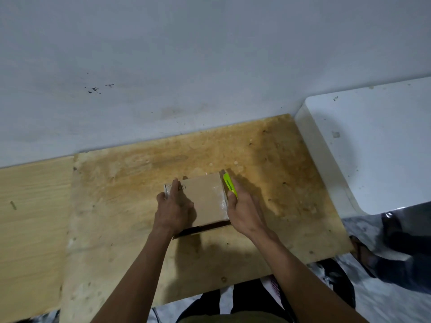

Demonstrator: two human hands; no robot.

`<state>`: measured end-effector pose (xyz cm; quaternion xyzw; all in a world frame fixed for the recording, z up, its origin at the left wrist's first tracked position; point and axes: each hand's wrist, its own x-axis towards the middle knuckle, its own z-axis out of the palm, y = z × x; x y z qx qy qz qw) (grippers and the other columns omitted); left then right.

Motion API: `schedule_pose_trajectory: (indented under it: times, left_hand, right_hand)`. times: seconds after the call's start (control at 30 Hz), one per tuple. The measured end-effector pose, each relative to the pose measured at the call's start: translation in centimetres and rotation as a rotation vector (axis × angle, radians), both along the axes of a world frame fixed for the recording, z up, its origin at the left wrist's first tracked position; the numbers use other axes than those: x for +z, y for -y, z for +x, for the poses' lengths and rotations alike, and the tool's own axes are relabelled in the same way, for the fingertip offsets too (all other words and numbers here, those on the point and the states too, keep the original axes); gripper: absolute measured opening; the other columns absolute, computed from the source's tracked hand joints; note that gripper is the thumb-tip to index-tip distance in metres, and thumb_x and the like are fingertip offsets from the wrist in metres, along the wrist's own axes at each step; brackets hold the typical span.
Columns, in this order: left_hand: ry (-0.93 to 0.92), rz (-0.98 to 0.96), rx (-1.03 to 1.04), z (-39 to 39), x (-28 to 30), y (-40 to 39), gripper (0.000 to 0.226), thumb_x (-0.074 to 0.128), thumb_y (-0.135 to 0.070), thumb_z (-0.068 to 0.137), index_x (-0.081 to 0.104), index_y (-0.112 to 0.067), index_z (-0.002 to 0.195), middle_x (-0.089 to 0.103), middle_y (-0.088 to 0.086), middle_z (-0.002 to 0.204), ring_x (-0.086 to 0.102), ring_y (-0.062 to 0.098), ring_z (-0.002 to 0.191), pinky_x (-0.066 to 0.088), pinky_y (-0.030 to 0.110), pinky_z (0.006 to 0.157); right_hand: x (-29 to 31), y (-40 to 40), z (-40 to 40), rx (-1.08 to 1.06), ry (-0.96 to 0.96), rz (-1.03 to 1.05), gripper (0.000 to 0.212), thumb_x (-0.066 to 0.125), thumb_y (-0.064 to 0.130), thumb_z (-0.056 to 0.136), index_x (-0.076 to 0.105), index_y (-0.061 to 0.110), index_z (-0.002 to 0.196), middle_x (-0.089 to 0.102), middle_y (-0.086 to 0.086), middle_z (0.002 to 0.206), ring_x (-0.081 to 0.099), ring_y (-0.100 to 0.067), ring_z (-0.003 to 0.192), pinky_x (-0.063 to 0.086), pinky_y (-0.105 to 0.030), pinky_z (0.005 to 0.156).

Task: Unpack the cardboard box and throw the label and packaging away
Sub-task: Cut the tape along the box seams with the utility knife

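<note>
A small brown cardboard box [205, 194] lies on the plywood table [140, 173], sealed with clear tape along its right side. My left hand [173, 209] presses flat on the box's left part, fingers covering a white label [167, 188] at that edge. In my right hand [243, 212] is a yellow-green utility knife [229, 184], held against the box's right edge with its tip at the far right corner. The blade itself is too small to make out.
A white rounded appliance or cabinet [373, 145] stands to the right, higher than the table. A grey wall [186, 66] runs along the table's far edge. A paler wooden board [30, 217] adjoins on the left. Below the near edge are my legs and sandalled feet on a patterned floor.
</note>
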<state>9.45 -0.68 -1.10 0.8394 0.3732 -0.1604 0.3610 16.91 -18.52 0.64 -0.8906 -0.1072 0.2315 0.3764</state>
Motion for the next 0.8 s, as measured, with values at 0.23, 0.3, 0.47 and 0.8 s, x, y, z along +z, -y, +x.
schedule_pose_trajectory:
  times: [0.23, 0.3, 0.47, 0.8]
  left_hand:
    - [0.013, 0.013, -0.009, 0.1, -0.2, 0.0, 0.077, 0.061, -0.033, 0.094, 0.012, -0.034, 0.155, 0.027, 0.021, 0.149, 0.050, 0.044, 0.123, 0.046, 0.050, 0.099]
    - [0.019, 0.009, -0.012, 0.0, -0.2, -0.1, 0.077, 0.061, -0.034, 0.094, 0.013, -0.035, 0.155, 0.028, 0.021, 0.148, 0.051, 0.044, 0.122, 0.046, 0.049, 0.099]
    - [0.021, 0.006, -0.014, -0.2, -0.3, -0.2, 0.078, 0.061, -0.035, 0.094, 0.013, -0.034, 0.155, 0.027, 0.021, 0.149, 0.050, 0.043, 0.123, 0.047, 0.050, 0.100]
    - [0.006, 0.018, -0.009, 0.2, -0.3, -0.1, 0.073, 0.062, -0.032, 0.093, 0.018, -0.033, 0.152, 0.033, 0.019, 0.144, 0.053, 0.042, 0.117, 0.050, 0.052, 0.094]
  right_hand:
    - [-0.3, -0.5, 0.0, 0.001, -0.024, -0.042, 0.048, 0.036, 0.030, 0.101, 0.027, 0.039, 0.147, 0.066, -0.008, 0.083, 0.064, -0.024, 0.070, 0.057, -0.040, 0.066]
    - [-0.4, -0.6, -0.1, -0.012, -0.038, -0.041, 0.048, 0.036, 0.031, 0.101, 0.027, 0.040, 0.147, 0.066, -0.009, 0.085, 0.064, -0.024, 0.070, 0.057, -0.041, 0.065]
    - [0.1, -1.0, -0.4, -0.020, -0.028, -0.042, 0.047, 0.037, 0.028, 0.100, 0.031, 0.038, 0.146, 0.067, -0.010, 0.084, 0.065, -0.029, 0.071, 0.057, -0.042, 0.066]
    - [1.4, -1.7, -0.2, 0.045, 0.016, -0.146, 0.043, 0.043, 0.015, 0.094, 0.044, 0.024, 0.136, 0.070, -0.014, 0.095, 0.066, -0.038, 0.086, 0.057, -0.045, 0.074]
